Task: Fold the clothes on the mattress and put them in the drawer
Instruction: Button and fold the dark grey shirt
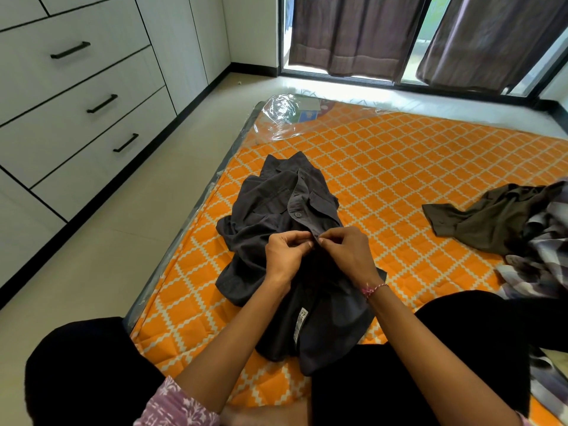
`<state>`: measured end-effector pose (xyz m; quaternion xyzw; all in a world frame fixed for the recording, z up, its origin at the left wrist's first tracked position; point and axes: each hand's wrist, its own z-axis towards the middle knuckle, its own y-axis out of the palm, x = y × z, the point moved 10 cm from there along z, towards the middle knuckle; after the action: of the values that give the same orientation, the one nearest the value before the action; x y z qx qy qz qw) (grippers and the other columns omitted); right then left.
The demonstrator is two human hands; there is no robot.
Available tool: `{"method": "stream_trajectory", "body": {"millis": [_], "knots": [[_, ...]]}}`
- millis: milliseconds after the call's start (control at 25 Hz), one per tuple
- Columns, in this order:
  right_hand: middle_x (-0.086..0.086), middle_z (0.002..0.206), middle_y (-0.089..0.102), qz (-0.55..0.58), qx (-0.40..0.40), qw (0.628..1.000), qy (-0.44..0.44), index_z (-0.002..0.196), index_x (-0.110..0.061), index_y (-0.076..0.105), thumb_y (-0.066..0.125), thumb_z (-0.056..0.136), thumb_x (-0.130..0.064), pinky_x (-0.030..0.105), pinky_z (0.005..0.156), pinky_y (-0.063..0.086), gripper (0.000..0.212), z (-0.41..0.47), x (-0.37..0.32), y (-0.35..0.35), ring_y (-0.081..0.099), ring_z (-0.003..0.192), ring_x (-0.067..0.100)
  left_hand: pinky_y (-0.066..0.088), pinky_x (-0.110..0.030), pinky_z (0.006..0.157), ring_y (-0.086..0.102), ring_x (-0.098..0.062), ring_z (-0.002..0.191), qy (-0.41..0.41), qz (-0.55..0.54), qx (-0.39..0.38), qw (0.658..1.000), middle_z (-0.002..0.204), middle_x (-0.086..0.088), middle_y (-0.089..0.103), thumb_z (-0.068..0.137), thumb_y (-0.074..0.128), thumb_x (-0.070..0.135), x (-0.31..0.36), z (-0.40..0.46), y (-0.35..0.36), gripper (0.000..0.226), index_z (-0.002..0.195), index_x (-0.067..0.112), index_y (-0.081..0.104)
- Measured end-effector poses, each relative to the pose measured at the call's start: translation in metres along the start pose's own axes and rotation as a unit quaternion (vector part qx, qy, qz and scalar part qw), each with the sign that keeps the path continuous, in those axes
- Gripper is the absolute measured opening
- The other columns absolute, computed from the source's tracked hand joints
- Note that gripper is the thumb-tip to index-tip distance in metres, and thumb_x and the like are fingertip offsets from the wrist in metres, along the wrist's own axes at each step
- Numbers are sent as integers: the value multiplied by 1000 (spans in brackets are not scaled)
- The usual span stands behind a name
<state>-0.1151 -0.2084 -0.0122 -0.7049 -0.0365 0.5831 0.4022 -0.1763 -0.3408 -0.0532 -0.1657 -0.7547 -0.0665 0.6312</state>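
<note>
A dark grey shirt (276,216) lies front-up on the orange patterned mattress (399,167), its long axis running straight away from the person: the collar points toward the window, the hem lies nearest the person's lap, with a white care label (300,324) showing on the turned-back inner side. One button (297,214) is visible on the placket above the hands. The left hand (284,256) and the right hand (347,253) meet at the middle of the placket, each with fingers curled and pinching an edge of the shirt front, fingertips almost touching each other. A red thread band (373,289) circles the right wrist. To the right, well apart from the grey shirt, a heap of crumpled clothes (504,229) sits on the mattress, an olive garment on top of checked fabric. Along the left wall stands a white drawer unit (76,96) with black handles, all drawers closed. The far left corner of the mattress carries clear plastic wrap (281,115).
</note>
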Motion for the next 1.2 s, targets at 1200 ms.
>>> {"method": "stream_trajectory", "body": {"millis": [1200], "knots": [[4,66,55,276,-284,902,171,70,-9,56,53,91,-3,19,61,43,22,0,5,39,51,60,11,54,-19,60,64,-10,61,-152,-285,-143,936,70,-3,65,89,50,-10,-16,13,22,19,85,7,56]]}}
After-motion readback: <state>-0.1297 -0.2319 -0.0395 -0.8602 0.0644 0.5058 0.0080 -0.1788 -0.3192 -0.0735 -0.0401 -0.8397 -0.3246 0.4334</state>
